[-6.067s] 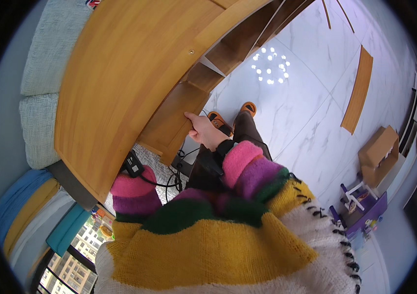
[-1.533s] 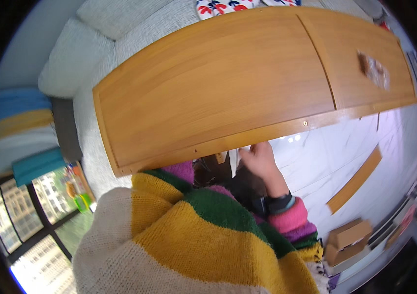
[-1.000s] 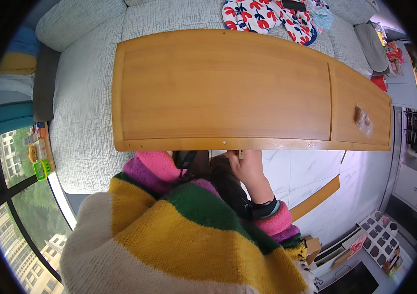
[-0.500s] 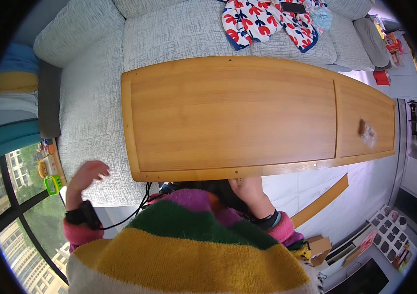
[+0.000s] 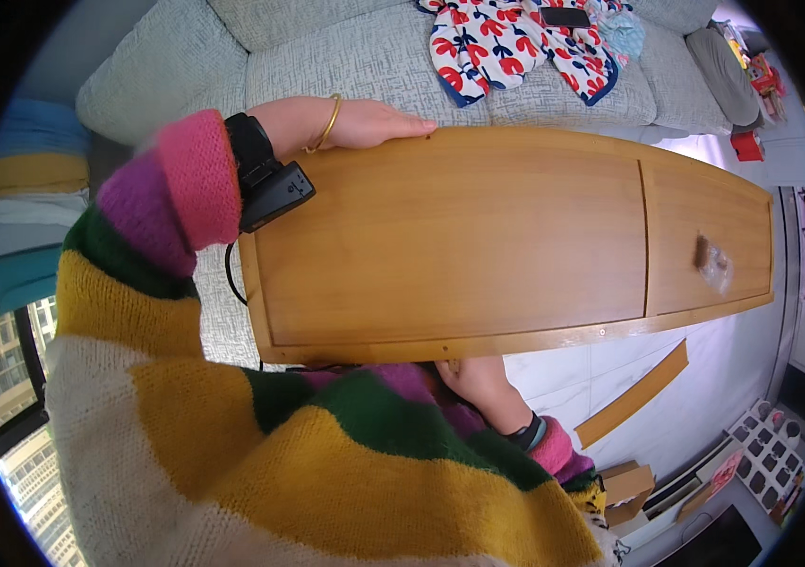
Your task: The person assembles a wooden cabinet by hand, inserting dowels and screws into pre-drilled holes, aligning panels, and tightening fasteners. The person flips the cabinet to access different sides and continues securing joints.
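Observation:
A long framed wooden panel [image 5: 459, 236] lies flat in front of me, with a crossbar dividing off its right end. My left hand [image 5: 369, 123] reaches across its left part and grips the far edge; a gold bangle circles that wrist, and the fingers beyond the edge are partly hidden. At the near edge, my right hand [image 5: 478, 380] is closed round the rim from below, most of its fingers out of sight under the wood. A small clear plastic bag [image 5: 714, 265] with something brown inside rests on the panel's right section.
Behind the panel stands a light grey sofa [image 5: 346, 61] with patterned clothing [image 5: 488, 47] and a dark phone [image 5: 565, 18] on it. On the pale tiled floor at lower right lie a narrow wooden board [image 5: 631, 397] and an open cardboard box [image 5: 627, 491]. A window [image 5: 10, 364] is at left.
My left hand has swung from beside the panel's left end up to its far edge and taken hold. The right hand stays on the near edge. The view has shifted slightly.

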